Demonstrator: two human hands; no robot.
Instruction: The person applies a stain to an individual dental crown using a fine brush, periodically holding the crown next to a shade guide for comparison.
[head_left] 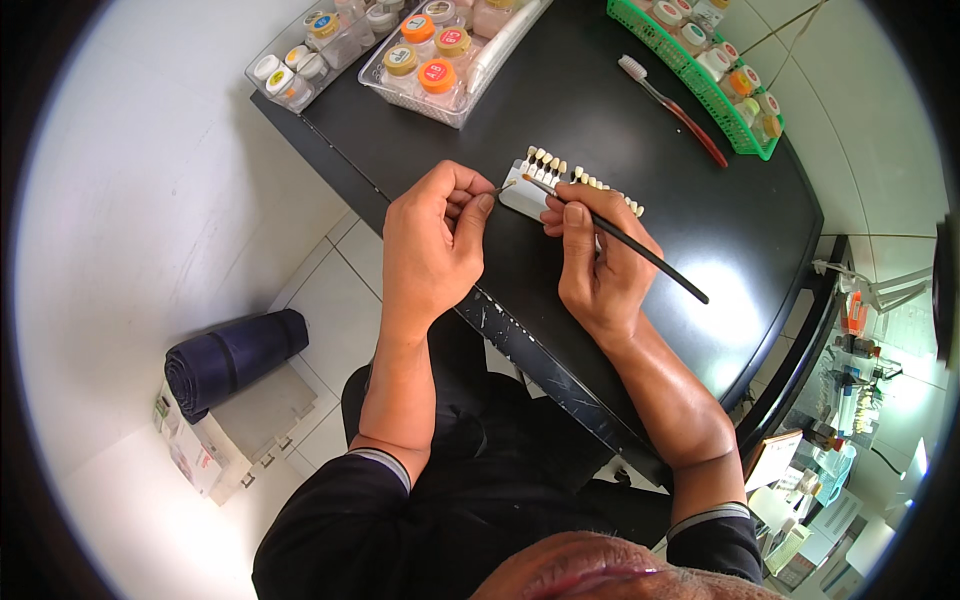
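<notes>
My left hand is closed in a pinch on a thin, dark-stemmed piece with a small pale tip, too small to name. My right hand grips a fine paintbrush with a long black handle. The brush's brownish tip points left, close beside the pale tip; whether they touch I cannot tell. Just behind both hands a tooth shade guide lies on the black table, a light grey holder with a row of several tooth-coloured tabs. My right fingers partly cover it.
Clear plastic baskets of lidded jars stand at the table's far left. A green basket with more jars sits far right, near a red-handled toothbrush. A rolled dark blue mat lies on the floor at left. Cluttered shelving stands at right.
</notes>
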